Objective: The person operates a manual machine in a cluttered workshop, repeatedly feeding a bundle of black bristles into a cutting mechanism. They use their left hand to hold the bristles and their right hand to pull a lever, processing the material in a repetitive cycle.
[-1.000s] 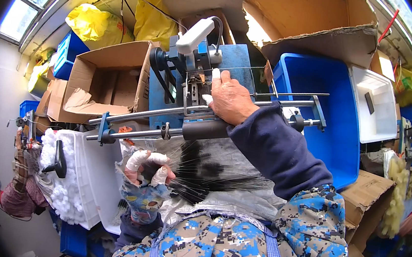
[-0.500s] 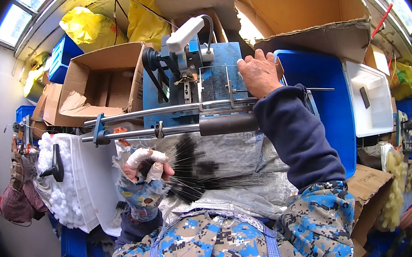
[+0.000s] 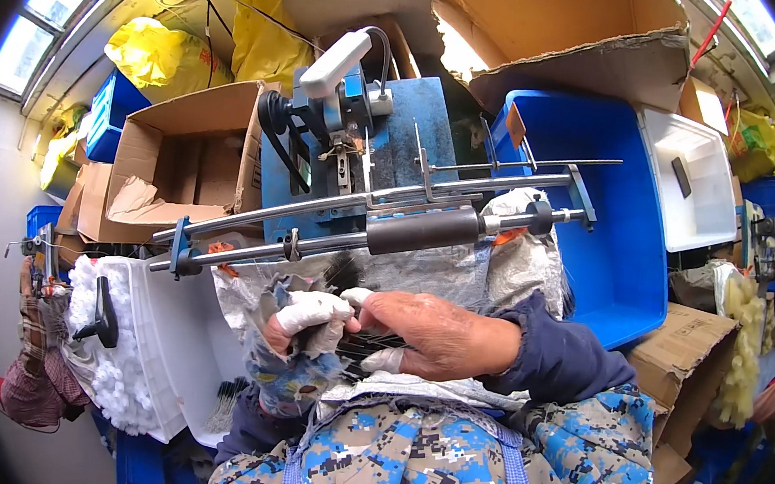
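My left hand (image 3: 313,317), with white tape wrapped round its fingers and a frayed patterned sleeve cover, is closed in a pinch above my lap. Reaching in from the right, my right hand (image 3: 444,333) meets it fingertip to fingertip, thumb and forefinger bent. What either hand pinches is hidden or too small to name. Under and between them lie thin wire-like strands (image 3: 376,344) and dark bristles (image 3: 340,268) on a grey-white sheet (image 3: 412,274). Just beyond my hands runs a metal rail frame with a dark cylindrical sleeve (image 3: 424,233), attached to a blue machine (image 3: 418,119).
A cardboard box (image 3: 130,203) stands left of the machine, a deep blue bin (image 3: 608,296) right. A white bin (image 3: 174,343) at left has white fluffy pieces (image 3: 127,380) beside it. Past the blue bin is a white tray (image 3: 712,217). Other people work at both far sides.
My right hand has left the machine's far right side and come down to my left hand. My left hand has shifted slightly right. The view has moved a little.
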`<state>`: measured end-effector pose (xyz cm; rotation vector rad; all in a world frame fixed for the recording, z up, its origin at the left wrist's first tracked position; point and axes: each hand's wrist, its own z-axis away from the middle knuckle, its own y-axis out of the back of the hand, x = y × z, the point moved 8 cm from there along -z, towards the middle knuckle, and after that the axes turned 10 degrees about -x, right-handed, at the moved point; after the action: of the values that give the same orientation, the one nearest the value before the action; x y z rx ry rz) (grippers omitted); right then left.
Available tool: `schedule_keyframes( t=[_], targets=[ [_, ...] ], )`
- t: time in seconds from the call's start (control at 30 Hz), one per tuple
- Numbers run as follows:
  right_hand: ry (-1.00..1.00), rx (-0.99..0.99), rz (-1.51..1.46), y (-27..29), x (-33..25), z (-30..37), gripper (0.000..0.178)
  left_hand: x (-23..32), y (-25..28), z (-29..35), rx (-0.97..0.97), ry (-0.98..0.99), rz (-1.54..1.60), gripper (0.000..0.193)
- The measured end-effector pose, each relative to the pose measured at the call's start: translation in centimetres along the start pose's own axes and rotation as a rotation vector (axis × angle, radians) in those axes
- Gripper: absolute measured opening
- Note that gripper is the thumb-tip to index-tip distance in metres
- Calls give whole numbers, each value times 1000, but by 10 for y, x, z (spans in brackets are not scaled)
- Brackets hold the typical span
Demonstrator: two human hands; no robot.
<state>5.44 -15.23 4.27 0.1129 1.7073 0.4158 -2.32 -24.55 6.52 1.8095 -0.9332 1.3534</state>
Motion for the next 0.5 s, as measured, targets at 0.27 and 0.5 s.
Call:
schedule_keyframes(
  t=[0.27,0.5],
  targets=[
    [-77,230,557,53,8,-1,30,-45,35,14,-31,120,-466,34],
    [-410,358,1087,132,70,-47,13,-163,31,35,-356,424,-1141,51]
  ],
)
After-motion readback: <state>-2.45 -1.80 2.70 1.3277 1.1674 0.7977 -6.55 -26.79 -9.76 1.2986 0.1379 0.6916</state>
